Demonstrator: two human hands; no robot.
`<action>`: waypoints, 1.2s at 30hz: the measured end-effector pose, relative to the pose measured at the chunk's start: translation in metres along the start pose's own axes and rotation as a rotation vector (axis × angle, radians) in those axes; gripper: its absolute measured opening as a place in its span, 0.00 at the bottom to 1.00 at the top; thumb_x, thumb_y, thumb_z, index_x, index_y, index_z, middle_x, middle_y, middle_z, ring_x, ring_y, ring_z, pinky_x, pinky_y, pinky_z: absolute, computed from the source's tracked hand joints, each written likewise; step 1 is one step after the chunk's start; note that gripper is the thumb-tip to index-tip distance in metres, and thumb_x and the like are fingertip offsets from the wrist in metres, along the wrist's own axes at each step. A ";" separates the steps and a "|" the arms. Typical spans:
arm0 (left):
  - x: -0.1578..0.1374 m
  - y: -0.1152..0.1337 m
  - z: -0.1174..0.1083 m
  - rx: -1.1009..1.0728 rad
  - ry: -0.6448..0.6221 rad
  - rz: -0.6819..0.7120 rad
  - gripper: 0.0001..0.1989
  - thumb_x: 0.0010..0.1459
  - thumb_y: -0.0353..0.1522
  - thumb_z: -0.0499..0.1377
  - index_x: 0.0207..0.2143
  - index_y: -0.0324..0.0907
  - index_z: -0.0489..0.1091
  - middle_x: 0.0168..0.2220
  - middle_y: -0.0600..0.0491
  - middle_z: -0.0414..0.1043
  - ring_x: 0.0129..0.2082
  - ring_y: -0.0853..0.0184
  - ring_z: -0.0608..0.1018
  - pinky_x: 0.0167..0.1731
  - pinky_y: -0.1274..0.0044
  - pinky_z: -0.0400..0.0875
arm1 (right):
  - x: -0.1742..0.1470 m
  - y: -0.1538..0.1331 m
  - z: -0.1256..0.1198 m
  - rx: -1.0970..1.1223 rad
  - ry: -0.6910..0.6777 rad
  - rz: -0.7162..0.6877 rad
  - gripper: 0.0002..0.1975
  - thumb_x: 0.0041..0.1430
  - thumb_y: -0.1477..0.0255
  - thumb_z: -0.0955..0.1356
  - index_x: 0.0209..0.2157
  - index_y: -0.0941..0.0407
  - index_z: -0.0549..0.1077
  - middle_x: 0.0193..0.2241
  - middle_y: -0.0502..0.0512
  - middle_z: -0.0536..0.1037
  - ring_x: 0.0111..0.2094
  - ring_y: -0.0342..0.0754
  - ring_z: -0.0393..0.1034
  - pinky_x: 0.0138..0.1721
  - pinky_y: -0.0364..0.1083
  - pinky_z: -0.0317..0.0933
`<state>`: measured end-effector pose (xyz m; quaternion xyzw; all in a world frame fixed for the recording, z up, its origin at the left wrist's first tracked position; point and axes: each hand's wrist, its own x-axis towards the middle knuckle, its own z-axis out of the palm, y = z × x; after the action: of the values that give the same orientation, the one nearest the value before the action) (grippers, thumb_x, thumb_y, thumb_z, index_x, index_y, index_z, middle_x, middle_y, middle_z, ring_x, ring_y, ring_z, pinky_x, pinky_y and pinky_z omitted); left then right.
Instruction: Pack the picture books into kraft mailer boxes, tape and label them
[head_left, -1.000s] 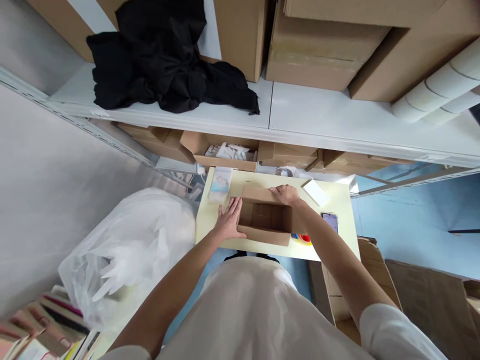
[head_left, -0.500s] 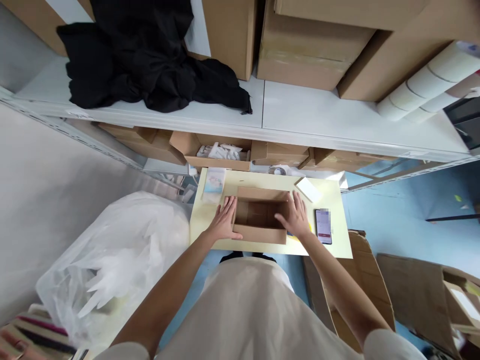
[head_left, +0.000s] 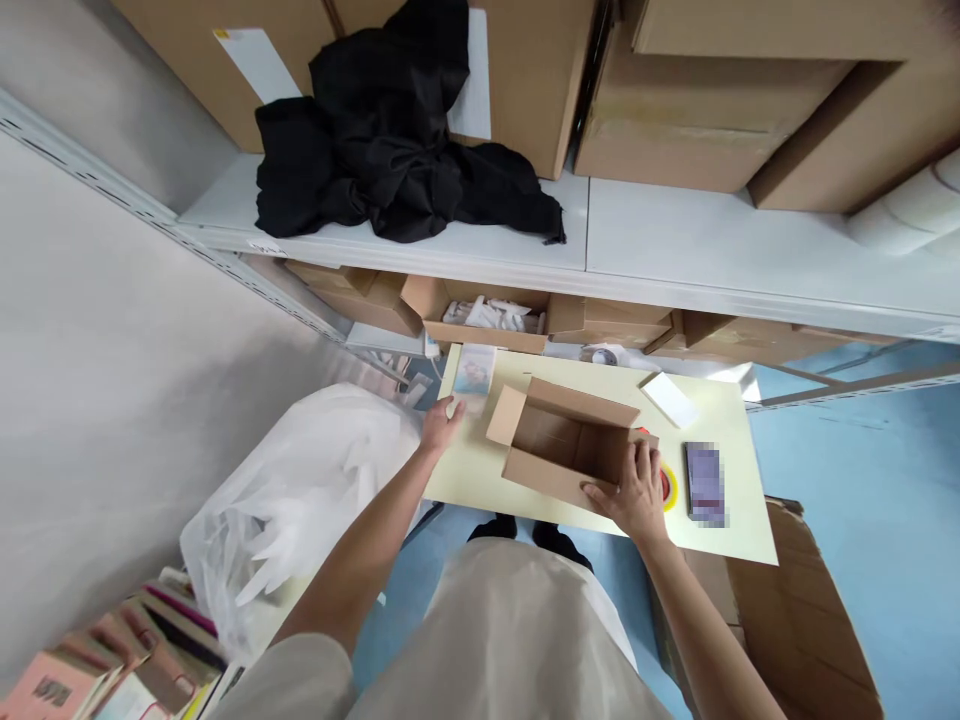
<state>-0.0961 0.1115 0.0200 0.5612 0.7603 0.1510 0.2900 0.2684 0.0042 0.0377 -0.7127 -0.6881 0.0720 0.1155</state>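
Note:
An open cardboard box [head_left: 551, 477] sits turned at an angle on the pale yellow table [head_left: 465, 480], its flaps folded outward and no contents visible inside. My right hand [head_left: 637, 490] grips the box's right end, thumb on the front flap and fingers over the right side. At the table's left edge, my left hand [head_left: 441, 427] is off the box, its thumb and fingers apart. Just beyond it lies a flat clear packet [head_left: 475, 370] with a printed picture. A yellow-rimmed tape roll [head_left: 670, 492] is partly hidden behind my right hand.
A phone [head_left: 703, 480] and a slim white box [head_left: 670, 400] lie on the table's right side. Left of the table bulges a large white plastic bag [head_left: 300, 480]. Shelving [head_left: 495, 260] at the back bears cartons and black cloth [head_left: 397, 150]. An opened carton [head_left: 795, 600] stands at lower right.
My left hand has let go of the box and moved left toward the packet. The box has turned, and its left flap now sticks out. The view has shifted left.

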 end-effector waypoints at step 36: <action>0.001 0.018 -0.102 -0.133 0.195 0.233 0.16 0.53 0.28 0.52 0.45 0.38 0.64 0.44 0.47 0.72 0.44 0.64 0.74 0.47 0.73 0.67 | 0.017 -0.005 -0.003 0.119 -0.050 -0.027 0.52 0.47 0.47 0.67 0.64 0.61 0.45 0.64 0.73 0.45 0.64 0.69 0.38 0.56 0.66 0.48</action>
<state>-0.1448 0.1276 0.1099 0.6078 0.7031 0.2872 0.2321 0.2647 0.0209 0.0430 -0.6931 -0.6950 0.1292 0.1414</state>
